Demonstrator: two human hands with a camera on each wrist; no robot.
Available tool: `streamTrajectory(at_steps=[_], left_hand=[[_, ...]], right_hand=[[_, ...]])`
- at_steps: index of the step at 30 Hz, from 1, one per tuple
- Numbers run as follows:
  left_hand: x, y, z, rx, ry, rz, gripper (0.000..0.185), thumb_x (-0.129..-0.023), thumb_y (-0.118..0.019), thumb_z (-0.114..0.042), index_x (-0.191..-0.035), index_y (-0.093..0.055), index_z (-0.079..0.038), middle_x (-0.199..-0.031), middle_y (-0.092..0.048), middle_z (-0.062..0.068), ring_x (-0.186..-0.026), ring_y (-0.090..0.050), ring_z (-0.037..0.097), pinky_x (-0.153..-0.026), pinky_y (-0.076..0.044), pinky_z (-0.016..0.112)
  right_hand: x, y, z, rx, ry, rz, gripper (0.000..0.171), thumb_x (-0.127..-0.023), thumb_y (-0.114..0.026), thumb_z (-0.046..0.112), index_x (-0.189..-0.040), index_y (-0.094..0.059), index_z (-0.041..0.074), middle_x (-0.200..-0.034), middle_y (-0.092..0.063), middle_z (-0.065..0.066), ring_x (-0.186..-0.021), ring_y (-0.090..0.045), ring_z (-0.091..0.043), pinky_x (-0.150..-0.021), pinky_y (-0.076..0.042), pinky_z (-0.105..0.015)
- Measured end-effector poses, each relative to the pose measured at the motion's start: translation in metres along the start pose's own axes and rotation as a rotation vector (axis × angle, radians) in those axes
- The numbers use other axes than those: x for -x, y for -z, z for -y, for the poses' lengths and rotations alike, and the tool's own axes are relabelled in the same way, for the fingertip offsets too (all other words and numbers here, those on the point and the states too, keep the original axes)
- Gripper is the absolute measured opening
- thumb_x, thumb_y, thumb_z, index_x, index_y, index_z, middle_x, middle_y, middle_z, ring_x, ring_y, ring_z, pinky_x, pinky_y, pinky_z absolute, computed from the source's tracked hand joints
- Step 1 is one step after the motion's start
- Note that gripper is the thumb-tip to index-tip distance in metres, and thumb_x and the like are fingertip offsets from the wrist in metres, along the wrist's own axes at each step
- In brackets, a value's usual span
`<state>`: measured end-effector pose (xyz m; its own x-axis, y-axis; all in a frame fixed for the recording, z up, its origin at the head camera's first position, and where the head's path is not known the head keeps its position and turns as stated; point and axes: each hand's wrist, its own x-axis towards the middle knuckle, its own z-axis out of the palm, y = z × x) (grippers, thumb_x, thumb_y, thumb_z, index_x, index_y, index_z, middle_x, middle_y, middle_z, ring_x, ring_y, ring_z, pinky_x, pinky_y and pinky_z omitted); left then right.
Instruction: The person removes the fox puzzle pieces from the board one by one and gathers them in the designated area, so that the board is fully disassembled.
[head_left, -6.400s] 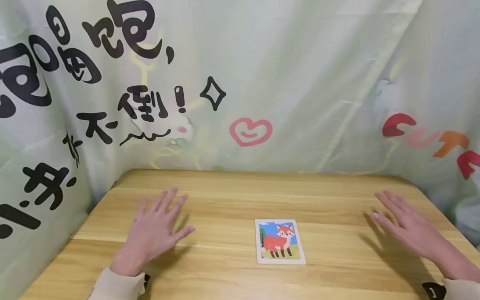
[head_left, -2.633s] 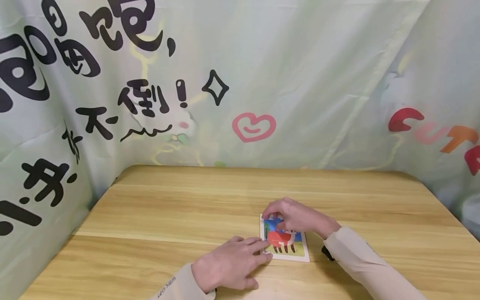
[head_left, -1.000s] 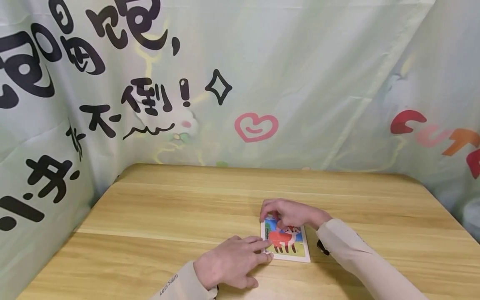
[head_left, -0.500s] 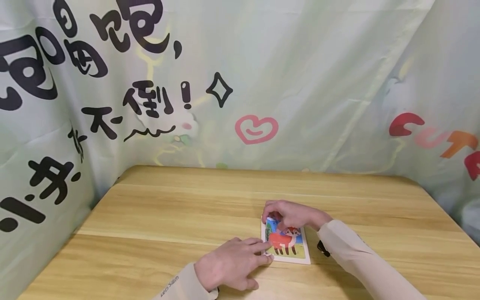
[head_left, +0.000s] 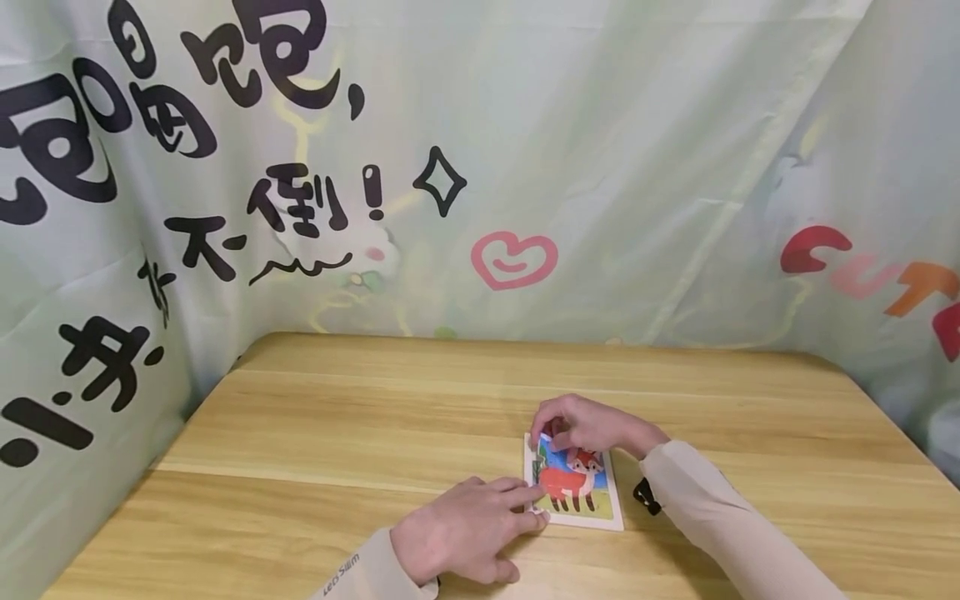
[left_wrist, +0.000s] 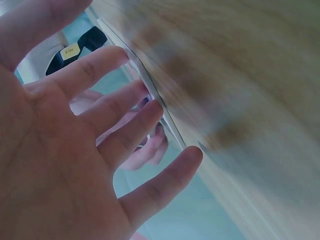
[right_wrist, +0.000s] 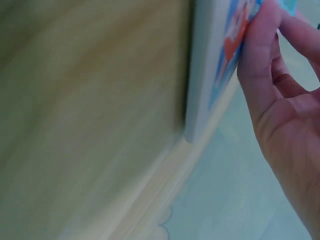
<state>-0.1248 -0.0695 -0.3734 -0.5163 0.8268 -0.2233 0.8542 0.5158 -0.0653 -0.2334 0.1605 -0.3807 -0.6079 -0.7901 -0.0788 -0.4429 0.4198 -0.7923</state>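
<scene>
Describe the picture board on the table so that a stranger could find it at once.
On the wooden table before the printed curtain, look near the front middle, between the two hands. The board is a small white-framed rectangle lying flat, showing an orange fox on blue sky and green grass. It is the only object on the table.

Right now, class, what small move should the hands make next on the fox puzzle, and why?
Probably lift the top-left piece: the right hand pinches at the far left corner of the white-framed fox picture puzzle board, while the left hand presses flat fingers on its near left edge, steadying it.
</scene>
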Motion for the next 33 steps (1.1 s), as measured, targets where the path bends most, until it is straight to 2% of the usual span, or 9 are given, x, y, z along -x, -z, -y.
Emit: streamTrajectory(at_steps=[3,9,13,18,24,29,33], left_hand=[[0.0,0.0,0.0,0.001,0.003,0.009,0.065,-0.092,-0.068,-0.055,-0.151,-0.05,-0.032,-0.16,-0.035,-0.008,-0.143,-0.036,0.01,-0.099,-0.049,0.033],[0.0,0.0,0.0,0.012,-0.001,0.005,0.066,-0.092,-0.068,-0.054,-0.151,-0.05,-0.032,-0.16,-0.035,-0.008,-0.143,-0.036,0.011,-0.099,-0.049,0.033],[0.0,0.0,0.001,0.016,-0.01,-0.007,0.066,-0.092,-0.068,-0.053,-0.151,-0.05,-0.031,-0.16,-0.036,-0.007,-0.143,-0.036,0.011,-0.1,-0.048,0.034],[0.0,0.0,0.0,0.024,-0.006,-0.001,0.066,-0.092,-0.068,-0.053,-0.151,-0.05,-0.032,-0.16,-0.036,-0.007,-0.143,-0.036,0.011,-0.1,-0.048,0.034],[-0.001,0.001,-0.002,0.037,0.008,0.014,0.065,-0.093,-0.067,-0.052,-0.152,-0.049,-0.032,-0.161,-0.034,-0.008,-0.144,-0.035,0.011,-0.101,-0.047,0.034],[-0.001,0.002,-0.003,0.035,0.026,0.022,0.064,-0.094,-0.066,-0.053,-0.152,-0.048,-0.032,-0.161,-0.033,-0.009,-0.144,-0.034,0.011,-0.102,-0.047,0.035],[0.0,0.002,-0.003,0.025,0.028,0.021,0.063,-0.095,-0.065,-0.054,-0.152,-0.049,-0.033,-0.161,-0.034,-0.009,-0.143,-0.035,0.01,-0.101,-0.047,0.034]], right_hand=[[-0.002,0.0,0.0,-0.016,-0.003,-0.017,0.021,-0.09,-0.062,-0.014,-0.1,-0.073,0.001,-0.087,-0.062,-0.006,-0.069,-0.058,-0.012,-0.057,-0.056,-0.026],[-0.002,0.003,-0.001,0.032,0.019,-0.04,0.017,-0.084,-0.067,-0.012,-0.093,-0.072,0.002,-0.085,-0.066,0.0,-0.072,-0.057,-0.012,-0.065,-0.053,-0.025],[0.001,0.008,0.0,-0.027,0.004,-0.038,0.016,-0.082,-0.066,-0.015,-0.089,-0.071,-0.001,-0.083,-0.066,-0.001,-0.071,-0.059,-0.015,-0.065,-0.054,-0.027],[0.003,0.01,-0.003,-0.04,0.027,-0.044,0.014,-0.084,-0.065,-0.013,-0.089,-0.071,-0.001,-0.084,-0.068,-0.007,-0.073,-0.061,-0.017,-0.067,-0.056,-0.028],[0.005,0.016,-0.002,0.014,0.064,-0.077,0.015,-0.088,-0.065,-0.009,-0.094,-0.075,0.0,-0.088,-0.07,-0.002,-0.078,-0.06,-0.016,-0.073,-0.053,-0.028],[0.01,0.021,-0.001,-0.001,0.036,-0.102,0.016,-0.09,-0.062,-0.01,-0.099,-0.074,-0.004,-0.089,-0.069,-0.002,-0.078,-0.059,-0.018,-0.068,-0.056,-0.03],[0.016,0.026,0.0,0.002,0.0,-0.125,0.014,-0.089,-0.062,-0.012,-0.095,-0.071,-0.002,-0.085,-0.066,-0.002,-0.077,-0.06,-0.018,-0.065,-0.058,-0.032]])
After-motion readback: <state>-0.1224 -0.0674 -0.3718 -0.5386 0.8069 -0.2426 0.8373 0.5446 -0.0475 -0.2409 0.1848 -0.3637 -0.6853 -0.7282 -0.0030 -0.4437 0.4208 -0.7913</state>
